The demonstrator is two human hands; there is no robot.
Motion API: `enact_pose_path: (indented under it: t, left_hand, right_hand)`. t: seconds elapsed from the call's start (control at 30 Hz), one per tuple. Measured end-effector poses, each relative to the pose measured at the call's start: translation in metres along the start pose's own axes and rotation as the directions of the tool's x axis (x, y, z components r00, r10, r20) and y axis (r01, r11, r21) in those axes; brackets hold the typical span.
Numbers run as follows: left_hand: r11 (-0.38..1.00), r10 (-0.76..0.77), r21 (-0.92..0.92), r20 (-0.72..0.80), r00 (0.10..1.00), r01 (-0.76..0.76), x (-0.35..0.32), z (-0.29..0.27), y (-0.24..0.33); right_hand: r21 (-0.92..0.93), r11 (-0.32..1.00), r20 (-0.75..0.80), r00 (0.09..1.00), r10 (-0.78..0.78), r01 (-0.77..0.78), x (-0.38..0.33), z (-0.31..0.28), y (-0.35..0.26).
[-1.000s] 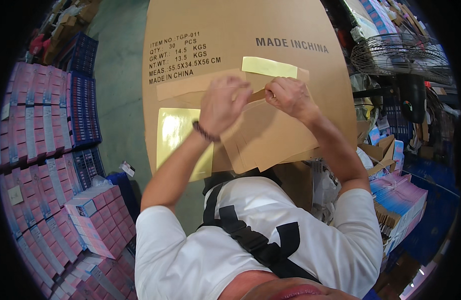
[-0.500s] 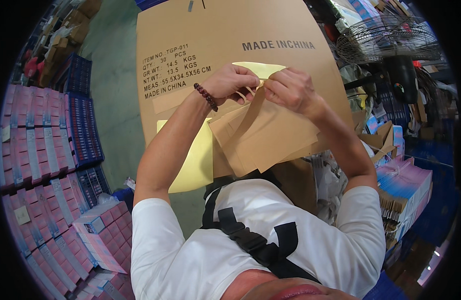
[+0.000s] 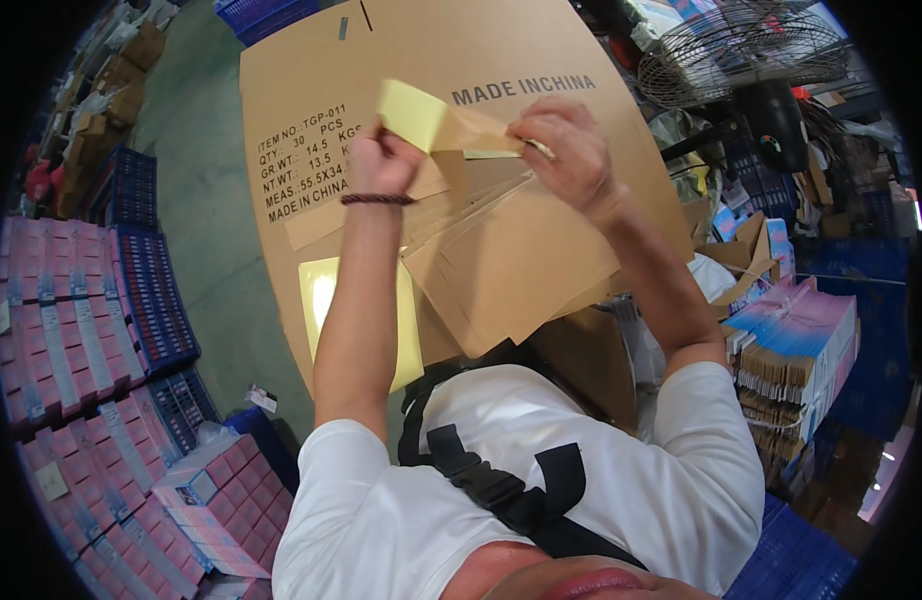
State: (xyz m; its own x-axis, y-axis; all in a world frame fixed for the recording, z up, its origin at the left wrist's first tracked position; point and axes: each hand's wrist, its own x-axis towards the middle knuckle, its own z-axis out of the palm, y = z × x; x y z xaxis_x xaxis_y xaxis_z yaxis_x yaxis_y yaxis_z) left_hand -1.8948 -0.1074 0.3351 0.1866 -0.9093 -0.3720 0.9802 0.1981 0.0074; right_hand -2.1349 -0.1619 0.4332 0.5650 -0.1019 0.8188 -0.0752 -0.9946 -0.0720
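Note:
My left hand (image 3: 381,162) is closed on a glossy pale-yellow sheet (image 3: 413,114), which sticks up past its fingers. From it a blurred brown part (image 3: 476,130) runs across to my right hand (image 3: 571,155), whose fingers pinch its end. Whether the yellow and brown parts are one piece or two layers I cannot tell. Below the hands, a fanned stack of brown paper sheets (image 3: 521,255) lies on a large printed cardboard carton (image 3: 321,60). Another yellow sheet (image 3: 406,330) lies partly under my left forearm, at the carton's near edge.
Pink boxes (image 3: 66,330) in blue crates are piled at the left, by a green floor (image 3: 216,150). A black wire-caged fan (image 3: 746,60) stands at the upper right. Tied bundles of printed card (image 3: 796,345) sit at the right, beside an open carton (image 3: 751,255).
My hands were close together over the stack; now they are apart, the left moved left with the yellow sheet raised. The brown part stretches between them. The view has shifted slightly.

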Motion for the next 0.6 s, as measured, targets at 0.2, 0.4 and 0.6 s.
enact_pose_path:
  t: [0.2, 0.4, 0.6]
  left_hand:
    - [0.832, 0.546, 0.154, -0.404, 0.734, -0.534, 0.018, -0.040, 0.173]
    - [0.571, 0.778, 0.744, -0.355, 0.518, -0.348, -0.062, -0.036, 0.255]
    - [-0.007, 0.347, 0.982, 0.178, 0.921, -0.187, -0.105, 0.002, 0.176]
  right_hand:
    - [-0.057, 0.981, 0.017, 0.983, -0.183, 0.183, 0.071, -0.075, 0.032]
    - [0.136, 0.901, -0.041, 0.906, 0.421, -0.412, 0.139, -0.129, 0.036]
    - [0.124, 0.754, 0.198, 0.760, 0.619, -0.645, 0.168, -0.111, 0.023]
